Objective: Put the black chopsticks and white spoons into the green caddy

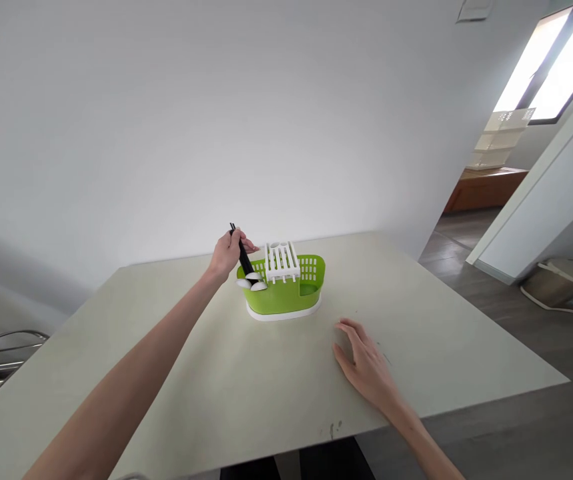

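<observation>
A green plastic basket (279,301) w/ small holes sits mid worktop (206,387), near the back, on a flat white base (286,316). A white plastic rack (290,272) w/ long slots is on top. The L hand (227,252) grips thin black sticks (245,260) at the basket's L end, by smooth, round white spoon-like heads (259,286). The R hand (363,361) is loose, thumb apart, low by the worktop, which is pale w/ a few dark marks. White wall (216,120) behind; bright window (556,63) far R. Shiny metal bars (3,367) are cut off at L. Stick ends are hidden; can't tell if they touch the basket.
</observation>
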Demonstrator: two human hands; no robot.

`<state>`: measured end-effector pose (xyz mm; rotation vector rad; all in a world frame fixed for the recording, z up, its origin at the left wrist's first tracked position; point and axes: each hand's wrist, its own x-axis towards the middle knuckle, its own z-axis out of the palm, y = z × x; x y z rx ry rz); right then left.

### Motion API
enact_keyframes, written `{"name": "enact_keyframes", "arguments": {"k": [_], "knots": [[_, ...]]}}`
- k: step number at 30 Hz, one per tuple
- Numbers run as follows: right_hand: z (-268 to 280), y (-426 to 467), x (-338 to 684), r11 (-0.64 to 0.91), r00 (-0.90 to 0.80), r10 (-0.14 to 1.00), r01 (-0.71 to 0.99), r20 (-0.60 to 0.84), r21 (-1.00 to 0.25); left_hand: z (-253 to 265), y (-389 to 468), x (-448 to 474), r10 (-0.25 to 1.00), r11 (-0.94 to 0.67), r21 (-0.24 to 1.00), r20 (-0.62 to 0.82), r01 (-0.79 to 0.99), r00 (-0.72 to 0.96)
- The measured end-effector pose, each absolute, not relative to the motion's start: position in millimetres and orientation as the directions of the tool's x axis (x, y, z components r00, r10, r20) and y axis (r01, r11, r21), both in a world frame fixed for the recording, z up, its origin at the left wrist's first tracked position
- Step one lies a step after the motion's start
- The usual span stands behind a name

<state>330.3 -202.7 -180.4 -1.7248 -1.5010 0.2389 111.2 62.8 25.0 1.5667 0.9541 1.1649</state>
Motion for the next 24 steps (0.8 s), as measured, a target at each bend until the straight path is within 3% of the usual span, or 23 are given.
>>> {"name": "enact_keyframes", "arguments": {"k": [7, 11, 15, 17, 20, 24], "knots": [[-180.1, -203.5, 329.8, 0.031, 0.261, 0.9, 0.761, 0.35, -0.648, 93.2, 71.5, 84.5, 0.817, -0.575, 0.804, 0.573, -0.152, -0.063], [-179.5, -205.0, 330.6, 0.033, 0.247, 0.904, 0.773, 0.348, -0.633, 145.8, 60.2, 46.1, 0.769, -0.635, 0.745, 0.587, -0.203, -0.251], [-179.9, -207.1, 331.5, 0.026, 0.244, 0.908, 0.779, 0.341, -0.627, 141.5, 34.5, 6.1, 0.769, -0.625, 0.776, 0.595, -0.079, -0.234], [-180.2, -208.0, 331.9, 0.026, 0.24, 0.909, 0.782, 0.34, -0.622, 115.2, 22.9, -10.6, 0.824, -0.555, 0.832, 0.548, -0.004, -0.146], [-180.0, -209.2, 332.4, 0.022, 0.235, 0.912, 0.79, 0.336, -0.613, 63.1, 12.2, -34.9, 0.944, -0.326, 0.933, 0.33, 0.15, -0.002], [-178.4, -210.1, 332.9, 0.014, 0.23, 0.918, 0.794, 0.322, -0.607, 4.0, 9.2, -68.6, 0.996, -0.092, 0.941, 0.094, 0.325, 0.012]]}}
